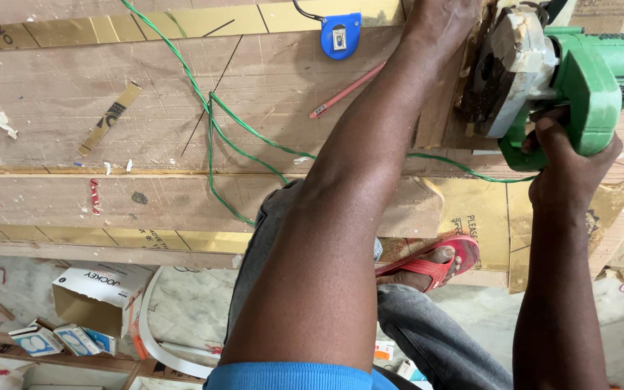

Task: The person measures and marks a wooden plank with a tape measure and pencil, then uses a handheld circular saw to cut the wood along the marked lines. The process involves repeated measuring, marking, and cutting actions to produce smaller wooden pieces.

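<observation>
I judge the cut barely begun: my right hand [568, 162] grips the green handheld circular saw [557, 72], my left hand [442, 25], grip unclear, presses the brown wooden board [110, 108] beside it.

You are in a carpentry workshop: under you lie broad plywood boards [146, 108] with gold laminate strips [146, 25] along their edges, marked with ruled pencil lines and stacked low over a dusty floor [196, 303]. A green handheld circular saw [565, 79] sits on the wood with its green power cord [211, 123] looping across the sheet, and a blue tape measure [340, 34] and a red pencil [347, 90] lie close by. Offcuts, a curl of white edge banding [154, 339] and small cardboard boxes [99, 289] litter the floor beside the stack, as they do where boards are cut to size.
</observation>
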